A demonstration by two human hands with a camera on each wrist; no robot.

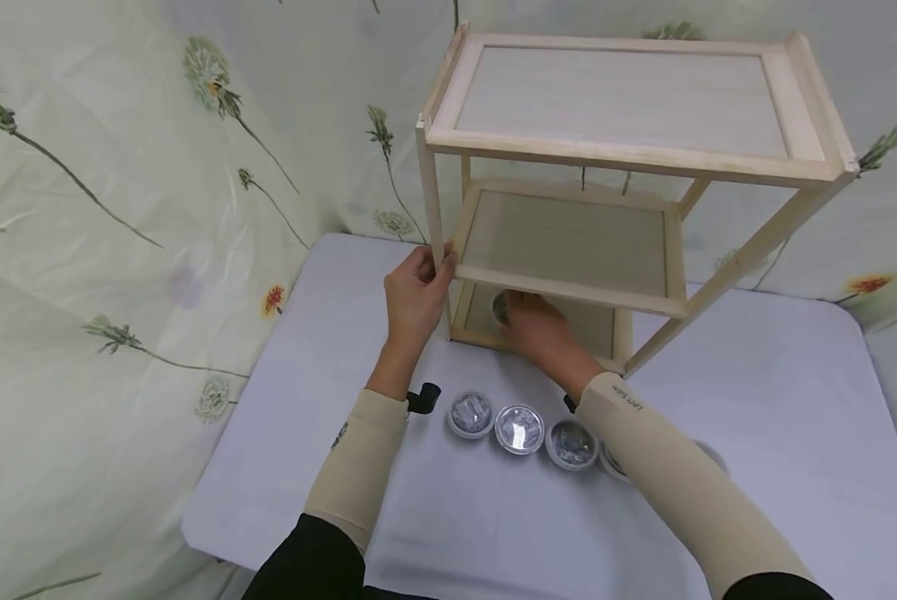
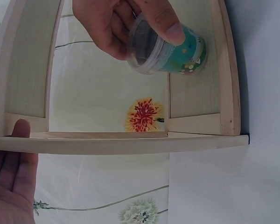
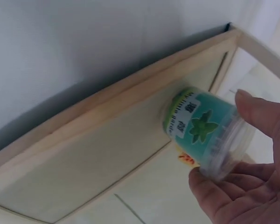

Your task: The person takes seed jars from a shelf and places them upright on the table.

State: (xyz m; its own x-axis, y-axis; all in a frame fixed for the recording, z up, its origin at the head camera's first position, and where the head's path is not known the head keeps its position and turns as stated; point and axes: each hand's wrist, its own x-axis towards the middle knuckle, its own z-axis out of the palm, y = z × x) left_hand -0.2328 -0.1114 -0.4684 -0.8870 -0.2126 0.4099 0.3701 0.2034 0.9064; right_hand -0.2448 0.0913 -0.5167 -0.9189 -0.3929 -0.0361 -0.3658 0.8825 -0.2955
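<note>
A three-tier wooden shelf [image 1: 628, 162] stands on the table. My left hand [image 1: 416, 292] grips its front left post [image 1: 429, 192] at the height of the middle tier, a fingertip showing over the wood in the left wrist view. Under that tier, my right hand [image 1: 538, 329] holds a clear plastic cup [image 3: 196, 123] by its lidded rim, thumb on one side and fingers on the other. The cup has a teal label with a green leaf and "My little garden". Its base is at the bottom tier [image 3: 98, 149], near the left end. In the head view the hand hides most of it.
In front of the shelf several lidded round cups stand in a row, among them a left one [image 1: 471, 415], a shiny one [image 1: 519, 429] and a darker one [image 1: 572, 444]. My right forearm covers part of the row. A flowered sheet [image 1: 156, 275] hangs behind the white-covered table [image 1: 283, 467].
</note>
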